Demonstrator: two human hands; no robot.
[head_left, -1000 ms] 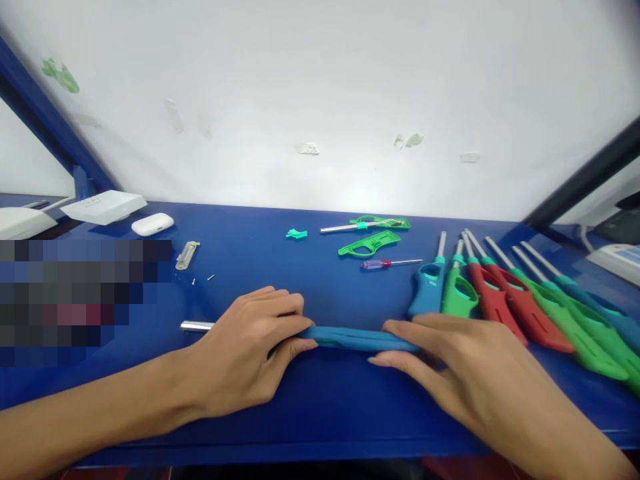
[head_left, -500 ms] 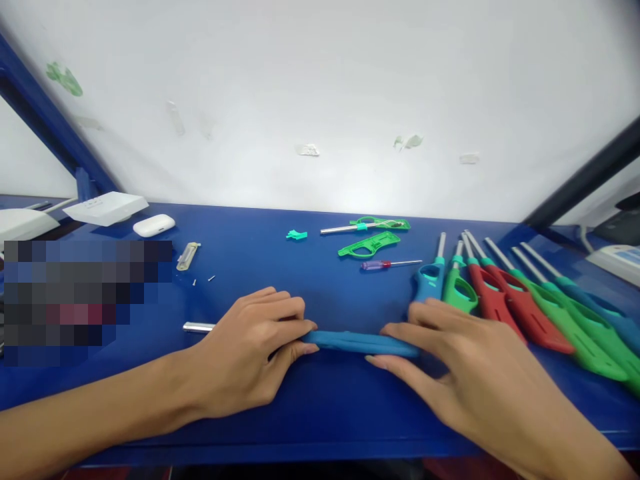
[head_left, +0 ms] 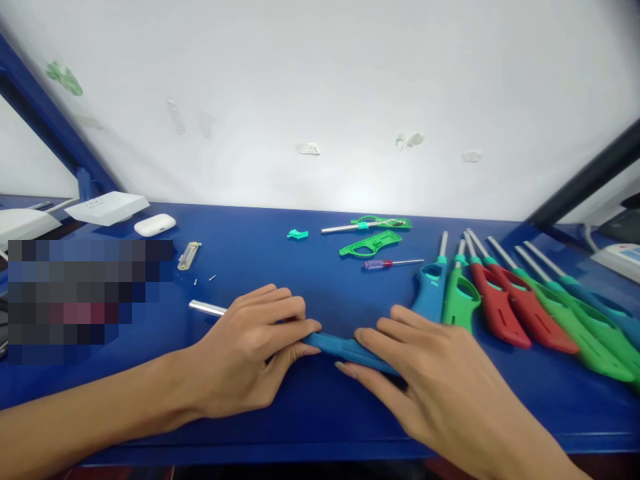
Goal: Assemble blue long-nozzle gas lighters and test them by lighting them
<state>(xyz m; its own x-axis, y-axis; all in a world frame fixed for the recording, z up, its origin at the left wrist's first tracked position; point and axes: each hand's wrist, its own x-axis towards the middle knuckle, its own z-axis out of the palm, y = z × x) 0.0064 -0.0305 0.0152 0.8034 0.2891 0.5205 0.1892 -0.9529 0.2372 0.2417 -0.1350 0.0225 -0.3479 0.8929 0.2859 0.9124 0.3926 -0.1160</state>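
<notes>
The left hand and right hand are seen closed on a blue lighter, which is held at the near middle of a blue bench. At the far side, a metal tube and teal collar are carried in an open green half-shell; a second green shell is laid just nearer, its hollow face turned up. A rounded white case is shut at far left, its contents hidden.

The left wrist is kept low, knuckles up, with the body pinched between thumb and fingertips. By the right hand, angled in from the near right, the handle is grasped, thumb on the near side, fingers bent over the far side. The lighter's long axis is laid left to right, slightly slanted, with its silver nozzle pointed left and a little far, and its handle end covered by the right hand.

A screwdriver is pictured beyond the right hand, and a row of lighters is fanned out at right.
</notes>
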